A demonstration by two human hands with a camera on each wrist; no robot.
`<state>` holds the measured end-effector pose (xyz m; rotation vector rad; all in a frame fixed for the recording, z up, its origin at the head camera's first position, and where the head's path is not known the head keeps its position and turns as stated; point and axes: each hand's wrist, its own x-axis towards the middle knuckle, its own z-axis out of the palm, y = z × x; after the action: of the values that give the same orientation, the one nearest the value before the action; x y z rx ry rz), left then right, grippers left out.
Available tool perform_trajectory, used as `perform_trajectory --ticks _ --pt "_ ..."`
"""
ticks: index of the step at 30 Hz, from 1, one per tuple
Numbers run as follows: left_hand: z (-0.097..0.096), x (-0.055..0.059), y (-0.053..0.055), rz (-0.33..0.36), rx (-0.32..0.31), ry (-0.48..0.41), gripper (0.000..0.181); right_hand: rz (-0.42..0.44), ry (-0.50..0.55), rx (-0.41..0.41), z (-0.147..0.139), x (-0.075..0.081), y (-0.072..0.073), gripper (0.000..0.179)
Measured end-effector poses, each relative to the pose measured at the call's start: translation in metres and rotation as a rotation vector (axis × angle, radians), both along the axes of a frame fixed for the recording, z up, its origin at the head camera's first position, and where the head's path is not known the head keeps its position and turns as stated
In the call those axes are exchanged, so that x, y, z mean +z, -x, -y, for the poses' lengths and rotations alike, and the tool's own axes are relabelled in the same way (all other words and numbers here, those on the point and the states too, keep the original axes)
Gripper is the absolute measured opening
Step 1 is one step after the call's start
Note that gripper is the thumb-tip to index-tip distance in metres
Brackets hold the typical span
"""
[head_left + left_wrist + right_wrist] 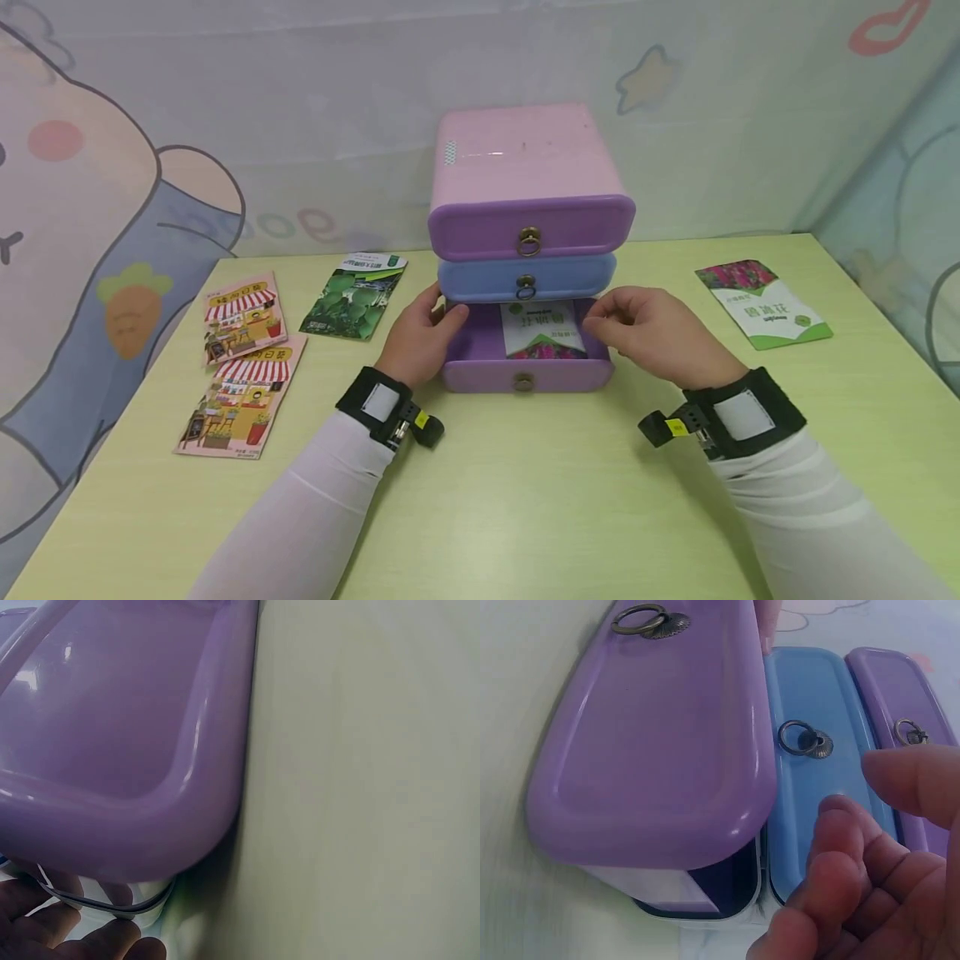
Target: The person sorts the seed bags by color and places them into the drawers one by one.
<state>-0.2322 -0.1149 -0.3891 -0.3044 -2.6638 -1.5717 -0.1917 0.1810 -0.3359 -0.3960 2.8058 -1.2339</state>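
A small cabinet with three drawers [528, 154] stands on the table, its lowest purple drawer [480, 377] pulled out. Inside lies a white seed packet [542, 327] with pink flowers, upside down to me. The left hand [418, 340] holds the drawer's left side, thumb at the rim and fingers [105, 941] along the outside. By the drawer's right rim is the right hand [660, 333], fingers loosely bent. Its thumb [911, 780] stands apart from the fingertips, with nothing between them, in front of the blue drawer [821, 795].
Two pink seed packets [243, 317] overlap at the left of the table. A green seed packet [356, 296] lies between them and the cabinet. Another white packet with pink flowers [765, 304] rests at the right. A printed cloth [337, 125] hangs behind the table.
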Motion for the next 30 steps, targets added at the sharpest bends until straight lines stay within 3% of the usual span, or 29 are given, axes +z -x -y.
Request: perform_trajectory --ticks 8,13,22,30 --pt "0.0 0.002 -0.002 -0.005 -0.01 -0.008 0.054 0.032 -0.063 0.072 0.0 0.006 -0.004 0.025" --pt "0.0 0.0 -0.001 0.001 -0.006 0.001 0.053 0.036 -0.102 0.019 -0.006 0.012 -0.005 0.028" --pt "0.0 0.0 -0.001 -0.008 -0.01 -0.007 0.053 0.038 -0.04 -0.097 -0.026 0.023 -0.005 0.044" --pt "0.0 0.002 -0.002 -0.003 -0.006 -0.002 0.053 -0.002 -0.029 -0.175 -0.036 0.024 -0.003 0.047"
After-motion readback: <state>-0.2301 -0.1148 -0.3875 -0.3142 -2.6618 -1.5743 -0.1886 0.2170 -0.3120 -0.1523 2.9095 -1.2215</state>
